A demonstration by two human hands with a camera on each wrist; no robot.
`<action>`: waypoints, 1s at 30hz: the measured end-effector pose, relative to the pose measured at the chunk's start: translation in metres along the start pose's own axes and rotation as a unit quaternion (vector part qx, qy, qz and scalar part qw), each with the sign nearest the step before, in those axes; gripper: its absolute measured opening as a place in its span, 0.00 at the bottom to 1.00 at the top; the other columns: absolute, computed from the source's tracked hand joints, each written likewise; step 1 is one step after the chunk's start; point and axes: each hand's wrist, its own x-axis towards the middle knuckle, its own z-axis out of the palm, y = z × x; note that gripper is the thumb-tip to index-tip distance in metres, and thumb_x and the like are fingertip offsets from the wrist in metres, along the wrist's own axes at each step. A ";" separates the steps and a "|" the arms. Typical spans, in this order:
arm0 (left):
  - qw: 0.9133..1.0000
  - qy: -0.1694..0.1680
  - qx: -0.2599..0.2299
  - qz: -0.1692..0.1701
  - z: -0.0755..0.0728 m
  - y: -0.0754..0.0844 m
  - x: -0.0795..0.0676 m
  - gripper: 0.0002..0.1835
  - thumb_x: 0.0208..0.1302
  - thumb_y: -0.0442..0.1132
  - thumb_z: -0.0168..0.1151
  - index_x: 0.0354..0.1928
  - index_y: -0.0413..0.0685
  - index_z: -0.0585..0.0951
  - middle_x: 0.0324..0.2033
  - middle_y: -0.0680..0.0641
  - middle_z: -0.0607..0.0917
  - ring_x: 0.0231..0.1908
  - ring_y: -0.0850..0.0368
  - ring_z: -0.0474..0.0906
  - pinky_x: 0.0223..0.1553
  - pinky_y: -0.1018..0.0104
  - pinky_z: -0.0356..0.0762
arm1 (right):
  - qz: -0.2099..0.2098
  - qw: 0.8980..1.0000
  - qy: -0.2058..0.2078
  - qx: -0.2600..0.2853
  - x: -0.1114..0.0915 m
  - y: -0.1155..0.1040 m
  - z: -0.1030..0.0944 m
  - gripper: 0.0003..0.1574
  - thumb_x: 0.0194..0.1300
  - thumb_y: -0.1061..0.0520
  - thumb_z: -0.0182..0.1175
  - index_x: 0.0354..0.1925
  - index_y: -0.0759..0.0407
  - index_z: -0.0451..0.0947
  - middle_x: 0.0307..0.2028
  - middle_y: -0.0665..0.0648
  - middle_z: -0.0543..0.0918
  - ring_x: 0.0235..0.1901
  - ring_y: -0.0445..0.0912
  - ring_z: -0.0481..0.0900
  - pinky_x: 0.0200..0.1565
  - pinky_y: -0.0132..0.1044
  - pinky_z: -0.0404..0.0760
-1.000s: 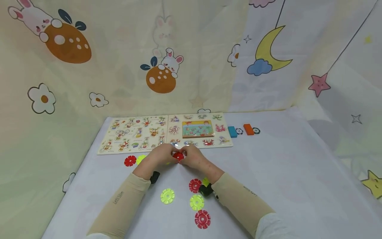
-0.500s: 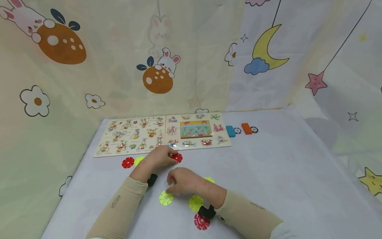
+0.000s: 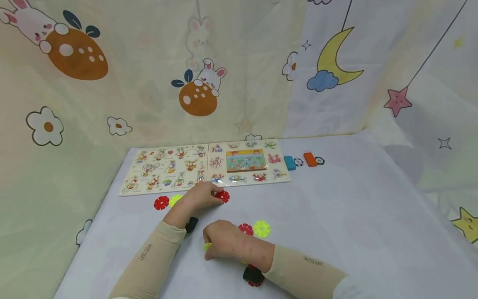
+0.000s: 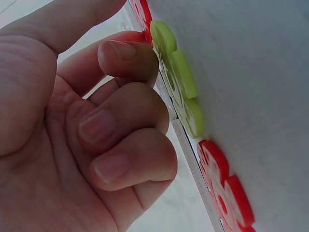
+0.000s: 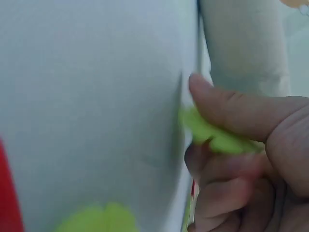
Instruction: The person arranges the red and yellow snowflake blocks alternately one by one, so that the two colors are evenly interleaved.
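Observation:
My left hand pinches a red flower-shaped disc between thumb and index finger, just below the picture boards; its other fingers curl inward. In the left wrist view, a yellow-green disc and another red disc lie in line beside those fingers. My right hand, nearer the front, grips a yellow-green flower-shaped disc between thumb and fingers. Most of that disc is hidden by the hand in the head view.
At the row's left end lie a red disc and a yellow-green disc. Beyond my right wrist are another red disc and yellow-green disc. Picture boards, a blue block and an orange block stand behind.
My right hand has left the red disc beside my left hand, come down toward the front and picked up a yellow-green disc. The left hand stays at the red disc.

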 end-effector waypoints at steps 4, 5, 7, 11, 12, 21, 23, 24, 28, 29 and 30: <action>1.000 0.002 0.004 -0.002 -0.001 -0.001 0.001 0.25 0.54 0.47 0.70 0.55 0.53 0.81 0.20 0.52 0.72 0.24 0.58 0.64 0.27 0.65 0.62 | 0.025 0.995 0.017 0.091 -0.006 0.014 -0.012 0.14 0.47 0.48 0.74 0.29 0.47 0.79 0.22 0.43 0.75 0.23 0.39 0.72 0.28 0.32 0.71; 1.000 0.005 0.004 -0.001 -0.001 -0.001 0.001 0.25 0.54 0.47 0.70 0.55 0.53 0.81 0.23 0.53 0.75 0.26 0.59 0.65 0.27 0.65 0.63 | 0.034 0.992 0.021 0.116 -0.006 0.020 -0.017 0.14 0.48 0.49 0.74 0.33 0.48 0.80 0.22 0.44 0.76 0.23 0.40 0.73 0.28 0.33 0.72; 1.000 0.006 0.010 0.001 -0.001 -0.001 0.002 0.24 0.54 0.47 0.70 0.55 0.53 0.81 0.28 0.52 0.80 0.27 0.58 0.67 0.28 0.65 0.64 | 0.057 0.983 0.032 0.175 -0.007 0.032 -0.028 0.16 0.52 0.53 0.72 0.40 0.51 0.80 0.24 0.48 0.78 0.22 0.43 0.77 0.27 0.35 0.74; 1.000 0.006 0.008 -0.003 -0.001 0.000 0.002 0.24 0.55 0.47 0.70 0.55 0.53 0.81 0.29 0.54 0.80 0.27 0.58 0.67 0.28 0.65 0.64 | 0.111 0.960 0.066 0.248 -0.002 0.063 -0.049 0.21 0.58 0.58 0.67 0.50 0.57 0.78 0.26 0.54 0.79 0.23 0.49 0.80 0.29 0.36 0.77; 1.000 0.004 0.005 -0.005 -0.001 0.000 0.002 0.24 0.54 0.47 0.70 0.55 0.53 0.81 0.26 0.54 0.78 0.27 0.58 0.66 0.27 0.65 0.63 | 0.122 0.956 0.080 0.255 0.000 0.071 -0.053 0.21 0.59 0.58 0.66 0.51 0.59 0.78 0.27 0.54 0.80 0.24 0.49 0.80 0.29 0.36 0.77; 1.000 0.001 -0.001 -0.010 0.002 -0.001 0.002 0.25 0.53 0.49 0.71 0.55 0.54 0.81 0.22 0.54 0.75 0.26 0.58 0.65 0.27 0.65 0.63 | 0.178 0.930 0.189 0.258 0.023 0.111 -0.053 0.23 0.59 0.58 0.65 0.52 0.64 0.77 0.33 0.55 0.79 0.30 0.46 0.78 0.33 0.35 0.77; 1.000 -0.001 -0.001 -0.007 0.003 0.000 0.002 0.25 0.53 0.49 0.70 0.55 0.54 0.81 0.24 0.54 0.78 0.28 0.58 0.66 0.29 0.65 0.63 | 0.186 0.940 0.194 0.212 0.026 0.112 -0.050 0.25 0.56 0.57 0.68 0.52 0.63 0.78 0.36 0.54 0.79 0.34 0.46 0.76 0.37 0.36 0.76; 1.000 -0.001 -0.001 -0.006 0.003 0.000 0.002 0.25 0.53 0.49 0.70 0.55 0.54 0.81 0.25 0.54 0.78 0.29 0.57 0.67 0.29 0.64 0.64 | 0.189 0.944 0.194 0.188 0.026 0.112 -0.049 0.25 0.55 0.56 0.69 0.52 0.62 0.79 0.38 0.54 0.79 0.36 0.46 0.74 0.39 0.37 0.76; 1.000 0.002 0.012 -0.007 0.002 0.000 0.001 0.25 0.54 0.49 0.70 0.55 0.54 0.81 0.25 0.54 0.77 0.29 0.57 0.68 0.29 0.64 0.64 | 0.188 0.955 0.187 0.132 0.027 0.108 -0.048 0.26 0.53 0.54 0.71 0.51 0.59 0.80 0.41 0.53 0.79 0.39 0.47 0.72 0.43 0.39 0.75; 1.000 0.003 0.016 -0.006 0.002 0.000 0.001 0.25 0.54 0.49 0.70 0.56 0.54 0.80 0.25 0.54 0.77 0.29 0.57 0.68 0.29 0.64 0.64 | 0.186 0.956 0.186 0.128 0.028 0.107 -0.048 0.26 0.53 0.54 0.71 0.51 0.59 0.81 0.40 0.52 0.79 0.39 0.47 0.72 0.43 0.39 0.74; 1.000 0.005 0.021 -0.005 0.001 0.001 0.000 0.25 0.54 0.49 0.70 0.56 0.54 0.80 0.23 0.53 0.76 0.28 0.57 0.68 0.28 0.64 0.64 | 0.186 0.957 0.185 0.123 0.028 0.107 -0.048 0.26 0.53 0.54 0.71 0.51 0.58 0.81 0.40 0.52 0.79 0.38 0.47 0.72 0.43 0.39 0.74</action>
